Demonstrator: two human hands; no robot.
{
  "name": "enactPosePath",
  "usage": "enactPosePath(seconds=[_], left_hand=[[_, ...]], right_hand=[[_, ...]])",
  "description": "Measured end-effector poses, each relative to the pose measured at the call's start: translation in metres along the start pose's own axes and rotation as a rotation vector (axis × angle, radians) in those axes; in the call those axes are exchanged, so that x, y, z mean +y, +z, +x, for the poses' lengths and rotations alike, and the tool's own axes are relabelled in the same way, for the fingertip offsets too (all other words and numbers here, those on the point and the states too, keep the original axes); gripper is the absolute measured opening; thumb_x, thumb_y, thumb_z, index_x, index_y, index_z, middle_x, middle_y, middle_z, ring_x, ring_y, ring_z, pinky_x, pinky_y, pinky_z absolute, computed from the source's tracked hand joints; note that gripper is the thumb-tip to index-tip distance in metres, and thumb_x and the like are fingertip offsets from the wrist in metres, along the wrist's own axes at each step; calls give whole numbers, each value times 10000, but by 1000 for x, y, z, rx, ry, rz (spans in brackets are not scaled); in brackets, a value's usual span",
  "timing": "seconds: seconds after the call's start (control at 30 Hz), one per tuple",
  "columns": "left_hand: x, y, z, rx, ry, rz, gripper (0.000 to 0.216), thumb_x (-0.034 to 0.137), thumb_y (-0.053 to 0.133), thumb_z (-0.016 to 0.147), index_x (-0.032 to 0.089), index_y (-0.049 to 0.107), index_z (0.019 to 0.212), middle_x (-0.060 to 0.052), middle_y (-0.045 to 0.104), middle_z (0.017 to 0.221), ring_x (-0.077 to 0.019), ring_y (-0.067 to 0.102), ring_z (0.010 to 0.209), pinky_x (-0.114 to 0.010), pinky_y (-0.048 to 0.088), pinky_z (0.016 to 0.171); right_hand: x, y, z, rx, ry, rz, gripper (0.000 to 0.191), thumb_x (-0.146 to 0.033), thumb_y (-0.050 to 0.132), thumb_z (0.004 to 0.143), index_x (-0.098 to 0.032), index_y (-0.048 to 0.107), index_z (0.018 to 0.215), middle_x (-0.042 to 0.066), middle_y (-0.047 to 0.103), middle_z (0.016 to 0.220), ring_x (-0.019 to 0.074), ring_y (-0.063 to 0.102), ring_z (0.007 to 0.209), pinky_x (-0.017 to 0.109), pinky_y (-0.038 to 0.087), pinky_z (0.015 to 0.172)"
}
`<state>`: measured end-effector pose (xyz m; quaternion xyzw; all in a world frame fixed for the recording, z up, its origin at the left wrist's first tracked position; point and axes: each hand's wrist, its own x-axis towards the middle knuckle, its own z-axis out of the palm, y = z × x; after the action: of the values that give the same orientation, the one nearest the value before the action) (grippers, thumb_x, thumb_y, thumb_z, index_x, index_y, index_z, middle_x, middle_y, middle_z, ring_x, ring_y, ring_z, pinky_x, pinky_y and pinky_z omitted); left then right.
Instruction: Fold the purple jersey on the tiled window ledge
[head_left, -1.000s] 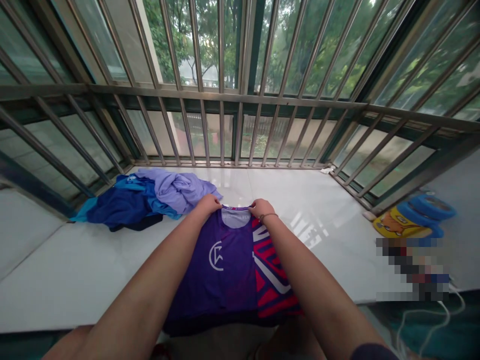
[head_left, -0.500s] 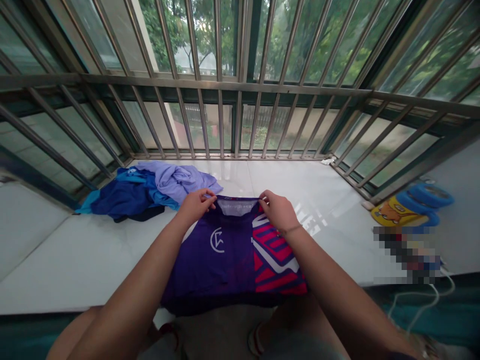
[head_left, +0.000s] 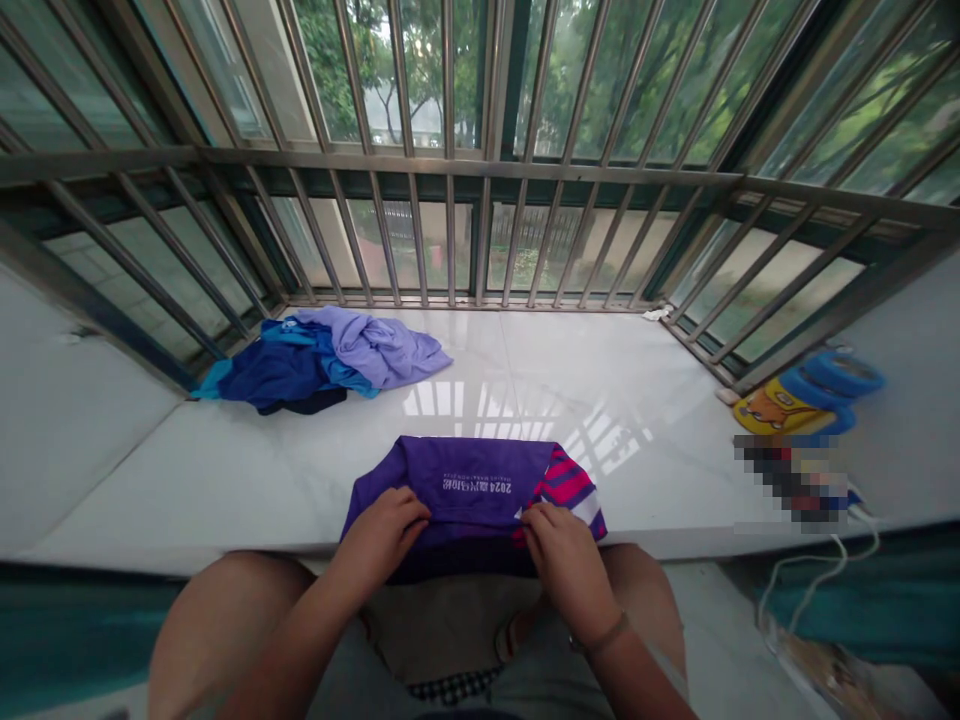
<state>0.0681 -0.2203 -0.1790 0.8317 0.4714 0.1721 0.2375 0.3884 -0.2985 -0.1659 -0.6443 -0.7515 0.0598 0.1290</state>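
A purple jersey [head_left: 465,480] with a red-and-white striped side lies folded in half at the near edge of the white marble sill [head_left: 225,470], its white lettering showing upside down. My left hand [head_left: 382,535] pinches the folded edge at the near left. My right hand [head_left: 562,550] grips the same edge at the near right, by the striped part. Both hands have their fingers curled onto the cloth.
A heap of clothes [head_left: 322,355] in lilac, blue and navy lies at the back left of the sill. Metal window bars [head_left: 480,180] close off the far side. A yellow and blue toy [head_left: 802,395] sits at the right. My knees are below the sill edge.
Both hands have pulled the collar end of the jersey back toward me, folding it in half. The hands have come from the far end to the near edge of the sill.
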Motion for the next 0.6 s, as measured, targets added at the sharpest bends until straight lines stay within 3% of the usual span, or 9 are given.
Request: enactPosePath(seconds=[0.17, 0.23, 0.33, 0.5, 0.6], left_hand=[[4, -7, -4, 42, -14, 26, 221, 350, 592, 1042, 283, 790, 1115, -85, 753, 1112, -272, 711, 1080, -430, 584, 995], [10, -11, 8, 124, 1, 62, 283, 355, 517, 1077, 265, 779, 1137, -97, 762, 1146, -274, 713, 1116, -444, 578, 1040], [18, -4, 37, 201, 30, 141, 375, 303, 429, 1096, 217, 759, 1252, -129, 756, 1319, -283, 685, 1277, -463, 520, 1174], [11, 31, 71, 124, -129, 351, 596, 379, 511, 1061, 61, 555, 1563, -251, 464, 1693, -396, 452, 1574, -587, 384, 1289], [-4, 45, 68, 128, -182, 405, 709, 491, 496, 1067, 112, 440, 1664, -213, 342, 1764, -379, 346, 1639, -597, 312, 1323]], right_hand=[[-2, -10, 0, 37, 39, 40, 217, -300, 556, 1083, -241, 759, 1131, 121, 737, 1248, 293, 693, 1141, 444, 561, 1002], [-5, -14, 13, 98, 50, 39, 295, -331, 497, 1107, -229, 758, 1202, 140, 729, 1304, 302, 674, 1217, 460, 537, 1075], [-9, -6, 40, 131, 53, -15, 429, -353, 463, 1112, -176, 677, 1438, 170, 618, 1552, 330, 545, 1459, 501, 417, 1245], [1, 22, 76, -39, 175, -104, 671, -478, 473, 1110, -142, 416, 1688, 151, 311, 1786, 378, 267, 1655, 625, 238, 1321], [18, 31, 80, -105, 230, -123, 720, -537, 425, 1119, -154, 346, 1723, 146, 249, 1804, 357, 203, 1680, 639, 157, 1334]])
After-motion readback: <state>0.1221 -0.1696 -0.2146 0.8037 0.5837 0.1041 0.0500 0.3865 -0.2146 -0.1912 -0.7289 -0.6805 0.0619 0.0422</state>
